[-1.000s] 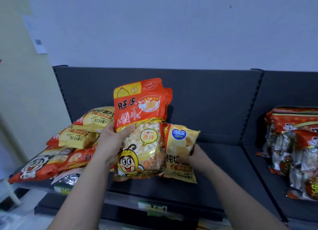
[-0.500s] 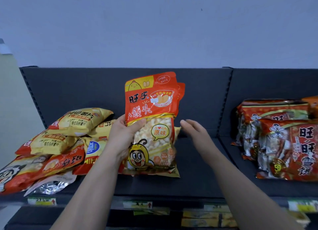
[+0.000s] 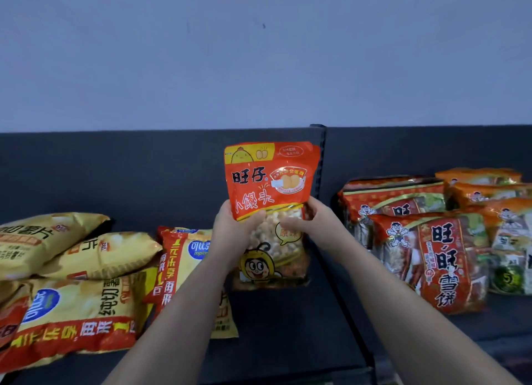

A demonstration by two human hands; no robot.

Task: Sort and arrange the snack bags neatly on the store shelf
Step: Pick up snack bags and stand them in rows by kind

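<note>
You hold the orange snack bag (image 3: pixel 272 183) upright with both hands, near the middle of the shelf (image 3: pixel 282 324). Your left hand (image 3: pixel 234 229) grips its left edge, thumb across the front just under the red printed band, the other fingers hidden behind the bag. Your right hand (image 3: pixel 312 223) grips the right edge at the same height, thumb on the clear window that shows the small pale puffs inside. Both hands are closed on the bag. Its bottom edge sits low against the dark shelf floor, though you cannot tell whether it touches. The top of the bag stands in front of the dark back panel (image 3: pixel 129 171), just left of the upright divider post (image 3: pixel 320 160).

To the left lies a loose heap of yellow chip bags (image 3: pixel 86 307), some flat, some stacked and tilted, with red bands along their near edges. The nearest of these, a yellow bag with a blue logo (image 3: pixel 187 258), lies partly under your left forearm and just beside the bag you hold.

To the right, beyond the divider, red rice cracker packs (image 3: pixel 431 255) are stacked leaning toward the back, well apart from your hands. Further right, at the edge of the view, more orange packs (image 3: pixel 486 191) sit behind and beside them. A plain pale wall (image 3: pixel 259 53) rises above the shelf.
</note>
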